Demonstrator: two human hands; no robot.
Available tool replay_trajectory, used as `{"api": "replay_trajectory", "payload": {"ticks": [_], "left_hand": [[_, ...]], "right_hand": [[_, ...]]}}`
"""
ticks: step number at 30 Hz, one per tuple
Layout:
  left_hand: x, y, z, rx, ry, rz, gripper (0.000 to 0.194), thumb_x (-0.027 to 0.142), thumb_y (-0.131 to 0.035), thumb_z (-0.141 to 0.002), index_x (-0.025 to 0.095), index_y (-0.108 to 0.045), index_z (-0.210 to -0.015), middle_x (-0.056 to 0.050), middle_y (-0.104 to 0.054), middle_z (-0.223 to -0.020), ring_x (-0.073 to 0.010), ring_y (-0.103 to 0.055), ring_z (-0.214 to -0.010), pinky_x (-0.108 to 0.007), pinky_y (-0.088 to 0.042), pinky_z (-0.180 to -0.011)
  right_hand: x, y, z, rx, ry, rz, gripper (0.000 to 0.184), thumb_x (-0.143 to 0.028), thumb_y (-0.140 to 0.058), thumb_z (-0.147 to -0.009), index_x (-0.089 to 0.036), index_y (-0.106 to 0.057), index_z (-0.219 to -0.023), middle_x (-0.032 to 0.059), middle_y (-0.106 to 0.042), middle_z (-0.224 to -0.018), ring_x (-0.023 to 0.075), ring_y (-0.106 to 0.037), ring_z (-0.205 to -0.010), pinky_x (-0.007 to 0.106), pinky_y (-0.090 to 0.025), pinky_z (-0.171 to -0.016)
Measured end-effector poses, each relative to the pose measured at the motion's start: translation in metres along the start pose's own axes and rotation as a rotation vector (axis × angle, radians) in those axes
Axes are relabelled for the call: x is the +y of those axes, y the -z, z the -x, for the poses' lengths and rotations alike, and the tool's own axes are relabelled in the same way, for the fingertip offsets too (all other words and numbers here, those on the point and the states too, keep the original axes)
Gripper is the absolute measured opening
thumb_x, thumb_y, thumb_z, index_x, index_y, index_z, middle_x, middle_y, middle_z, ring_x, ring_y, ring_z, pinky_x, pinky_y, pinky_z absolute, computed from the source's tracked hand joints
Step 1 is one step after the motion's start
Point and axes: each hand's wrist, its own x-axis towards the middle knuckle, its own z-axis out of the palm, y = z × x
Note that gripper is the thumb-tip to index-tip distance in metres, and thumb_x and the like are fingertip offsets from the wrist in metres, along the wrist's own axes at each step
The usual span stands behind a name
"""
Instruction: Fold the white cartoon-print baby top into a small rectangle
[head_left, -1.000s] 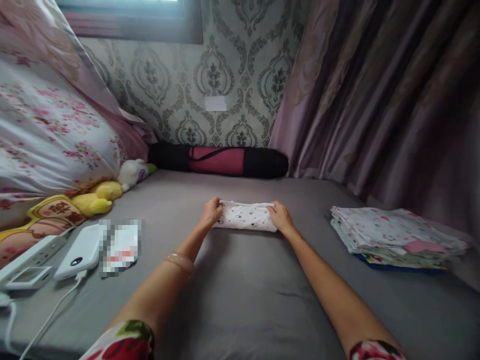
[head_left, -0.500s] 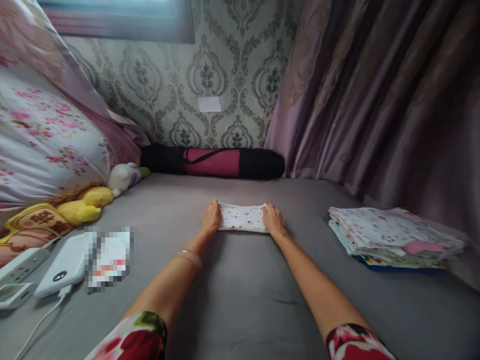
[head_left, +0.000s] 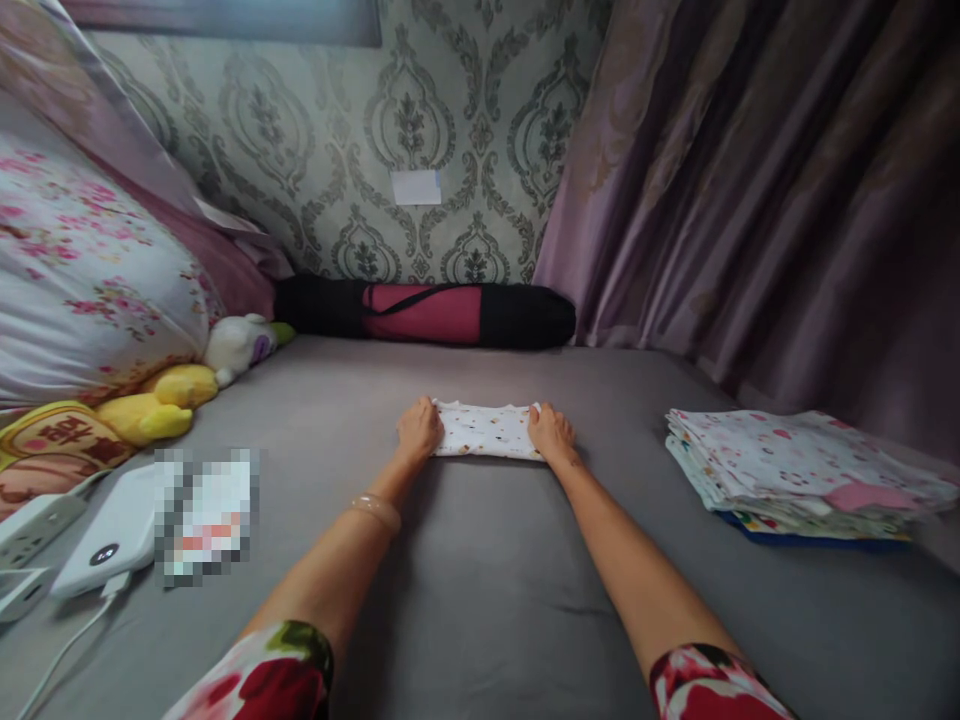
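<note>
A white folded cloth [head_left: 486, 432] with small scattered prints lies on the grey bed sheet [head_left: 480, 600], stretched between my two hands. At its left end, the fingers of my left hand [head_left: 420, 428] are closed on the far corner. My right hand [head_left: 552, 433] grips the opposite end the same way, its fingers curled around the edge. The cloth looks flat and narrow, with a slightly uneven far edge. What the cloth is exactly cannot be made out.
Folded printed cloths [head_left: 802, 470] form a stack at the right. A power bank [head_left: 116, 530] with a cable, a power strip [head_left: 37, 530] and plush toys [head_left: 150, 410] sit at the left. A black and red long bag [head_left: 424, 313] lies along the wall.
The view has tilted down slightly. My hands are a little farther apart, and the cloth between them looks pulled a bit wider. Both hands keep their hold.
</note>
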Motion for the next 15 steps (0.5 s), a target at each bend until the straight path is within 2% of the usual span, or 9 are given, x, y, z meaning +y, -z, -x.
{"api": "replay_trajectory", "payload": {"ticks": [10, 12, 15], "left_hand": [[0.003, 0.001, 0.003, 0.031, 0.087, 0.071, 0.027, 0.029, -0.036, -0.097, 0.012, -0.051, -0.110, -0.019, -0.066, -0.111, -0.0277, -0.065, -0.103, -0.034, -0.046, -0.083], [0.000, 0.004, -0.001, 0.004, 0.086, 0.105, 0.025, 0.029, -0.038, -0.096, 0.013, -0.052, -0.109, -0.018, -0.067, -0.110, -0.0263, -0.064, -0.103, -0.032, -0.046, -0.082], [-0.011, 0.009, -0.008, -0.051, 0.069, 0.244, 0.023, 0.031, -0.044, -0.094, 0.014, -0.055, -0.105, -0.016, -0.068, -0.104, -0.0245, -0.065, -0.099, -0.031, -0.046, -0.080]], "right_hand": [[-0.006, -0.007, -0.004, -0.010, -0.025, 0.037, 0.039, -0.034, -0.038, -0.098, -0.007, -0.055, -0.120, 0.0246, -0.068, -0.110, 0.0305, -0.066, -0.105, 0.040, -0.049, -0.087], [0.000, -0.004, -0.010, -0.048, -0.021, 0.007, 0.041, -0.039, -0.041, -0.097, -0.008, -0.057, -0.120, 0.0242, -0.067, -0.113, 0.0299, -0.065, -0.106, 0.038, -0.049, -0.086], [0.014, 0.003, -0.018, -0.164, 0.038, -0.112, 0.043, -0.045, -0.039, -0.098, -0.012, -0.065, -0.109, 0.0187, -0.071, -0.106, 0.0257, -0.067, -0.100, 0.031, -0.050, -0.080]]}}
